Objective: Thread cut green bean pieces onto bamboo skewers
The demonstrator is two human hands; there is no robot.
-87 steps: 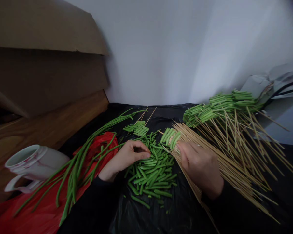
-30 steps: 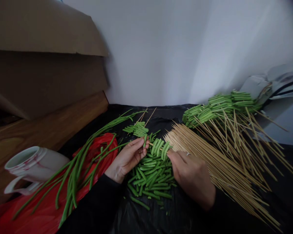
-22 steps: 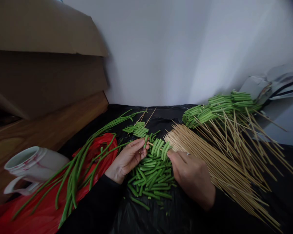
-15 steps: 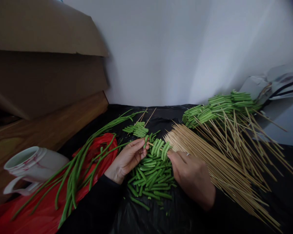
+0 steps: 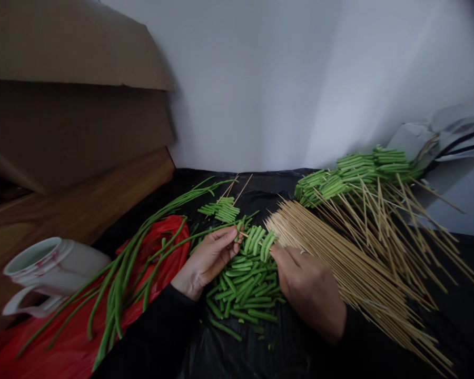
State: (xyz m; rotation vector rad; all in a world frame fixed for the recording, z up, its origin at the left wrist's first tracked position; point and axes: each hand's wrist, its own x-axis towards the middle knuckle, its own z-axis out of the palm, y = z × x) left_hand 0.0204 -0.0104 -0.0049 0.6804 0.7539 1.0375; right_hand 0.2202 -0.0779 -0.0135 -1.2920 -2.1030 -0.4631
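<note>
My left hand (image 5: 213, 255) pinches a short piece of green bean (image 5: 239, 230) at the pointed end of a bamboo skewer. My right hand (image 5: 306, 284), with a ring on one finger, grips that skewer near its other end. Several cut bean pieces (image 5: 256, 241) sit threaded side by side on the skewer between the two hands. Right below lies a loose heap of cut green bean pieces (image 5: 247, 295) on black plastic sheeting (image 5: 221, 363). Just beyond my left hand rest a few filled bean skewers (image 5: 223, 209).
A thick bundle of bare bamboo skewers (image 5: 339, 258) lies to the right, with stacked finished bean skewers (image 5: 355, 171) behind it. On the left, long uncut beans (image 5: 118, 284) lie over a red plastic bag (image 5: 146, 305), beside a white mug (image 5: 59, 268). A cardboard box (image 5: 79, 126) stands behind.
Both hands hold nearly the same positions. The bean piece in my left hand has turned slightly against the skewer's tip; the view has shifted very little.
</note>
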